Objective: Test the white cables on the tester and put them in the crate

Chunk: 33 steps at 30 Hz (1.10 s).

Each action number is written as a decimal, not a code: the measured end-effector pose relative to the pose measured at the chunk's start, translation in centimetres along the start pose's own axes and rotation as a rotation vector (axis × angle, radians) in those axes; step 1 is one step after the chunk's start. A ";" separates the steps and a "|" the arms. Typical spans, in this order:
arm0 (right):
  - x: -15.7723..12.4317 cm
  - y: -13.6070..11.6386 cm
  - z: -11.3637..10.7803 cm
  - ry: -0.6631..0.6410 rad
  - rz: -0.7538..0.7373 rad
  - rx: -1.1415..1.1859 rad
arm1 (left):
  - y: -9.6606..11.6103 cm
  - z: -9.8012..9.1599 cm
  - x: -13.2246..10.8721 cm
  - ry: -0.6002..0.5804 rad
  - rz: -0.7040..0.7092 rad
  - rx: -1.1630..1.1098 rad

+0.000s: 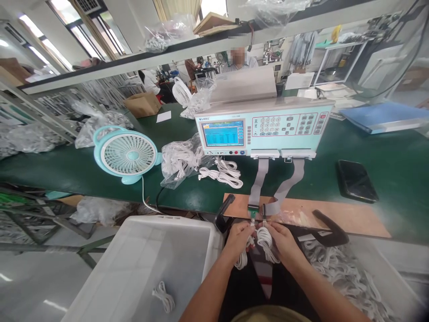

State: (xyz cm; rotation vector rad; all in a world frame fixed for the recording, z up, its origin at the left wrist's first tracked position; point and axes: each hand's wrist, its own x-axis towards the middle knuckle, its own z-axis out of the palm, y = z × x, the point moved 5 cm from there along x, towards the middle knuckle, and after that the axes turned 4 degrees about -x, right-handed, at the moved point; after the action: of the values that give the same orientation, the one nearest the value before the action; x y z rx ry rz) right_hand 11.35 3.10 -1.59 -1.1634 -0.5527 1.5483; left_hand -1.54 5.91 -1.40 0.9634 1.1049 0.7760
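My left hand [238, 239] is closed on one end of a coiled white cable [241, 260], right below a small green connector board [253, 213]. Beside it, my right hand [280, 239] grips the other end of white cable, at a coiled bundle [264, 241] just under a second dark connector [264, 210]. Grey ribbon cables [258, 183] run from these connectors up to a cable tester [264, 129] with a lit blue screen. Whether both bundles are one cable, and how far the plugs sit in the connectors, I cannot tell.
A white bin [134, 241] at left holds one coiled cable [164, 296]. Another bin at lower right is full of white cables [348, 277]. On the green table are a fan [132, 154], bagged cables [181, 158], loose coils [223, 173] and a phone [357, 180]. A person [239, 60] sits behind.
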 end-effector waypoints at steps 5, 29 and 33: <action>0.0 -0.1 0.0 0.006 -0.001 -0.024 | 0.3 0.3 -0.2 0.025 0.012 -0.059; 0.0 -0.4 0.2 0.001 0.007 -0.038 | -0.4 1.0 -0.8 0.184 0.090 -0.201; -0.3 -0.5 -0.1 0.038 0.017 -0.106 | -0.9 0.8 -0.6 0.189 0.099 -0.147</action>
State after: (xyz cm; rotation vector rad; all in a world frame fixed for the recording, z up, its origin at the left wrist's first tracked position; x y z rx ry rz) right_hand 11.60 2.99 -1.14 -1.2779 -0.6071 1.5232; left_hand -0.92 4.83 -1.87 0.8378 1.1508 1.0318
